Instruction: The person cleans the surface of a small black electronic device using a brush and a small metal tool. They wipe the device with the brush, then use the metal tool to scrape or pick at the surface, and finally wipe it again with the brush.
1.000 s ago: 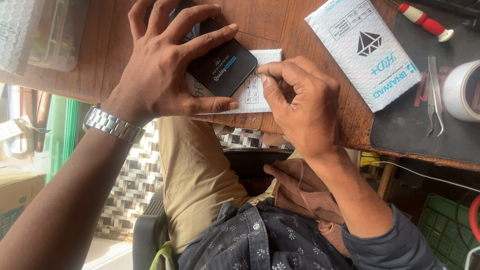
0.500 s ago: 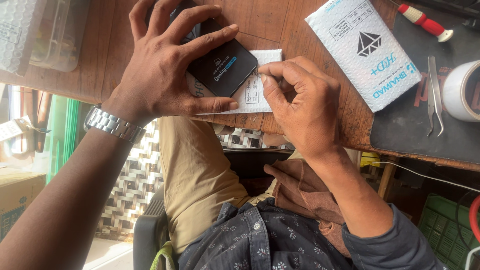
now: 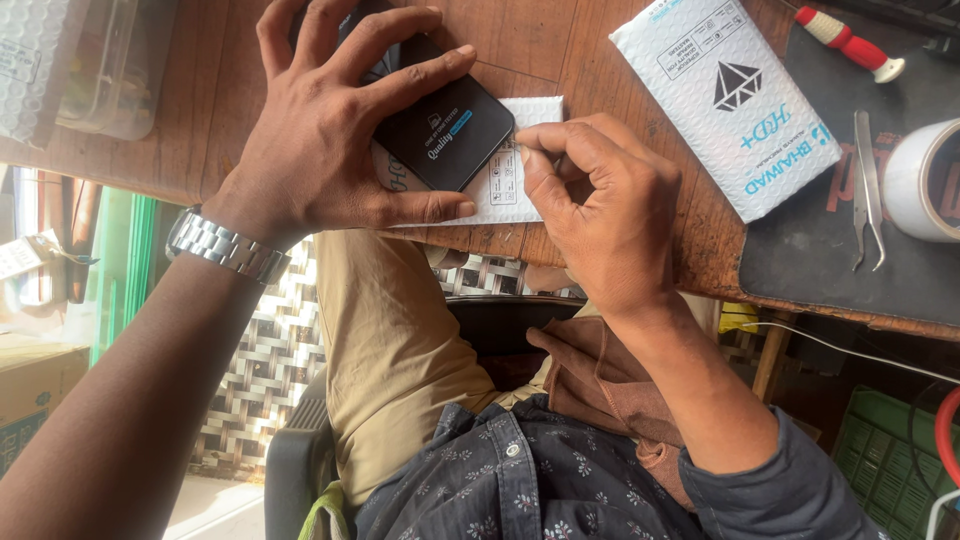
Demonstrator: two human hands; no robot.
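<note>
A black phone [image 3: 445,135] lies face up on a small white padded packet [image 3: 505,190], which rests on the wooden table [image 3: 520,45] near its front edge. My left hand [image 3: 330,130], with a metal watch at the wrist, is spread over the phone. Its fingers clamp the top and bottom edges and hold it down. My right hand [image 3: 600,200] is curled just right of the phone. Thumb and forefinger are pinched together at the phone's right corner, over the packet. Whatever is between the fingertips is too small to see.
A larger white padded envelope [image 3: 725,95] lies to the right. On a dark mat [image 3: 830,250] lie metal tweezers [image 3: 868,190], a roll of tape [image 3: 925,180] and a red-and-white handled tool [image 3: 850,42]. A clear plastic box [image 3: 110,70] stands at the far left. A brown cloth [image 3: 600,390] lies on my lap.
</note>
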